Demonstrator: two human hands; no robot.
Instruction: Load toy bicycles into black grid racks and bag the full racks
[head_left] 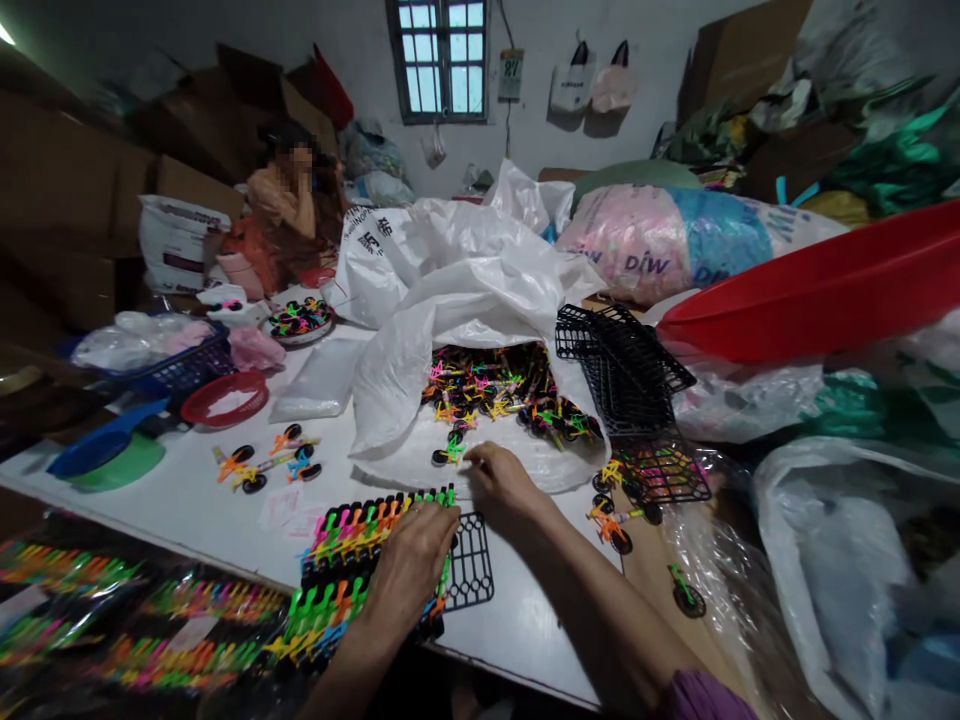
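Observation:
My right hand point(501, 476) is at the mouth of a white woven sack point(397, 390), its fingertips pinched at the edge of a small green toy bicycle point(453, 452) with black wheels. Inside the sack lies a heap of multicoloured toy bicycles point(487, 385). My left hand point(416, 560) curls over the right end of a row of toy bicycles point(349, 530) standing side by side on a black plastic grid rack point(472, 570). Its fingers close around a green toy bicycle there, mostly hidden by the hand. The rack's right end shows bare slots.
Black racks point(622, 370) are stacked right of the sack. Loose toy bicycles point(266, 460) lie on the white table point(210, 510), near a red basket point(225, 398). Packed bags of toys point(180, 630) sit lower left. Another person point(281, 200) sits at the back left.

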